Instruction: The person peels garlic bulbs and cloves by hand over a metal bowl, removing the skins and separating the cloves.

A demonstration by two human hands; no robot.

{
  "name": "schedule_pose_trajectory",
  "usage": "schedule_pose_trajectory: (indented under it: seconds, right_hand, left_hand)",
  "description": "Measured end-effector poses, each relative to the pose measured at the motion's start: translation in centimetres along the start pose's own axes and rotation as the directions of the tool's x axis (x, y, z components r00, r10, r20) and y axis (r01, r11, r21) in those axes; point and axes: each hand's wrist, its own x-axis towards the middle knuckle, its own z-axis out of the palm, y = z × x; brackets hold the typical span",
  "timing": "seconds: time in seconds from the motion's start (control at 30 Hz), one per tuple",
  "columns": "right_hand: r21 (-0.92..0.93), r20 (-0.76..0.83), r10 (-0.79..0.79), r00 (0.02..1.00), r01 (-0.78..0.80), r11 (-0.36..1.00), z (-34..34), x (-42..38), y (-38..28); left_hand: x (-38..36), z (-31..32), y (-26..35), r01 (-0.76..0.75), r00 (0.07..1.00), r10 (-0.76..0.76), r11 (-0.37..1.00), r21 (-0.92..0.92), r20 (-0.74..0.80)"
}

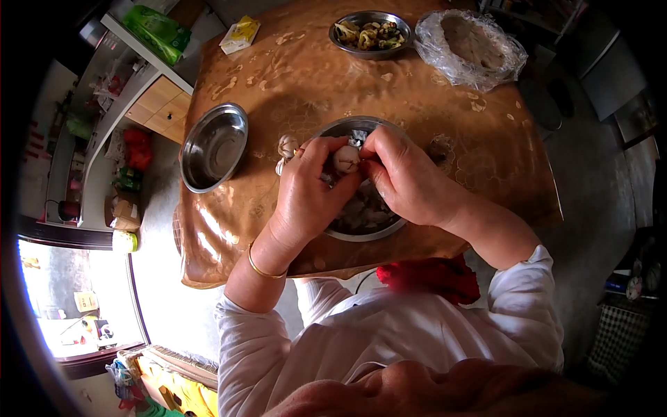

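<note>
A whitish garlic bulb (346,160) sits between my two hands above a steel bowl (368,237). My left hand (306,182) grips the bulb from the left with thumb and fingers. From the other side, my right hand (410,174) pinches at its edge, thumb and forefinger close together. Pale pieces that look like garlic skins or cloves (365,208) lie inside the bowl, partly hidden by my hands. More garlic bulbs (286,146) rest on the table just left of the bowl, beside my left hand.
A steel basin (215,147) stands at the table's left. Along the back are a bowl of cooked food (372,33), a plastic-wrapped round dish (479,48) and a yellow-white packet (240,35). A brown patterned cloth (278,83) covers the table. Cabinets (158,104) stand at left.
</note>
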Motion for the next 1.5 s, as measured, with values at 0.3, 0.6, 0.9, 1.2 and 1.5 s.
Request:
schedule_pose_trajectory:
  seconds: [0.3,0.6,0.9,1.2,1.5]
  right_hand:
    - [-0.117,0.063,-0.035,0.997,0.042,0.992,0.0,-0.1,-0.5]
    - [-0.275,0.033,-0.078,0.996,0.084,0.958,0.6,-0.5,-0.2]
    - [-0.148,-0.005,0.008,1.000,-0.009,0.989,-0.1,0.0,0.2]
    - [-0.178,-0.032,-0.025,0.999,0.019,0.984,0.2,0.0,0.5]
    - [-0.075,-0.039,-0.024,0.999,0.021,0.997,0.0,0.1,0.1]
  left_hand:
    - [-0.1,0.4,0.4,-0.144,0.987,0.153,0.977,0.155,-0.049]
    - [-0.4,0.8,0.6,-0.142,0.985,0.156,0.973,0.180,-0.067]
    - [-0.4,-0.2,0.4,0.090,0.994,-0.066,0.945,-0.314,0.087]
    - [0.1,-1.3,0.7,0.252,0.966,-0.167,0.788,-0.562,0.198]
    - [0.0,-0.4,-0.3,0.090,0.986,-0.062,0.979,-0.184,0.152]
